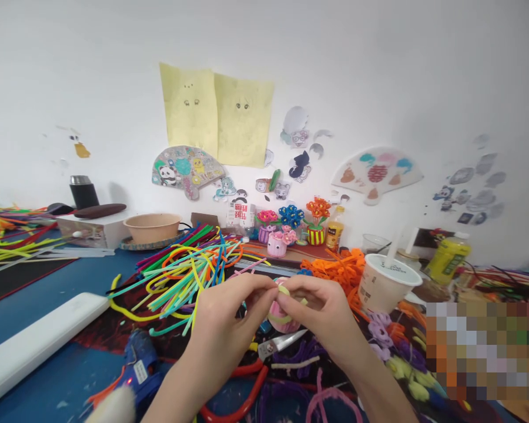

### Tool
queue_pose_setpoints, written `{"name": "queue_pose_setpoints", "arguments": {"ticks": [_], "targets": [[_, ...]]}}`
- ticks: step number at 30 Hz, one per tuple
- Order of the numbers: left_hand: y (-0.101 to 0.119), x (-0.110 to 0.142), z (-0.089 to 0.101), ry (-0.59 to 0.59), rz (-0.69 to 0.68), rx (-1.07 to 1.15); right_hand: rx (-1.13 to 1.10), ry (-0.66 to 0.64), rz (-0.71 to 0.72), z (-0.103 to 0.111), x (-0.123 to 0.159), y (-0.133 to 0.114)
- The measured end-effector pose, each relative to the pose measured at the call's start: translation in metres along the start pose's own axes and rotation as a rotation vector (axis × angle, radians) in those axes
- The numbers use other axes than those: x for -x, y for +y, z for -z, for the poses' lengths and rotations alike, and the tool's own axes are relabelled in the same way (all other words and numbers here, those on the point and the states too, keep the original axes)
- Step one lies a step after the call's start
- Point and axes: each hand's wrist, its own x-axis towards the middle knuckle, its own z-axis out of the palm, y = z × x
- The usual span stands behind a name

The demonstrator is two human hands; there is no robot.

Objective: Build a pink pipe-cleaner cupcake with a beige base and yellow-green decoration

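My left hand (233, 311) and my right hand (320, 302) meet over the middle of the table, fingertips pinched together on a pale yellow pipe cleaner (283, 290). It curls into a small bend between them. Just behind and below the fingers is a pink ribbed pot (290, 325) made of pipe cleaners, with a pale yellow strip across it; my fingers hide part of it. I cannot tell whether the strip and the held piece are joined. Beneath my hands lie red-handled scissors (247, 405), their blades pointing right, beside a short whitish pipe cleaner (295, 363).
A blue glue gun (141, 367) with a red light lies left of my left forearm. Loose pipe cleaners (171, 288) heap behind it. Finished flower pots (277, 244) stand by the wall. A lidded cup with a straw (385, 285) and orange pipe-cleaner pieces (335, 270) are at right.
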Motion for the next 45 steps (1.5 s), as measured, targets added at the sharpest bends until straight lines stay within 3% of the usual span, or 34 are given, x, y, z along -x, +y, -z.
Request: {"name": "queue_pose_setpoints", "arguments": {"ticks": [10,18,25,39,45], "targets": [[0.001,-0.001,-0.001,0.039,-0.047,-0.021,-0.051,-0.001,0.002,0.005,0.002,0.000],[-0.006,0.002,-0.002,-0.039,-0.183,-0.101,-0.018,-0.057,0.023,0.007,0.004,-0.004],[-0.008,0.006,0.001,-0.076,-0.257,-0.120,-0.064,-0.019,0.073,0.006,0.004,0.001],[-0.007,0.001,0.004,-0.031,-0.175,-0.038,0.040,-0.036,-0.018,0.012,-0.001,-0.005],[-0.008,0.001,0.002,-0.086,-0.142,-0.045,0.067,-0.106,-0.060,0.016,-0.002,-0.008]]}}
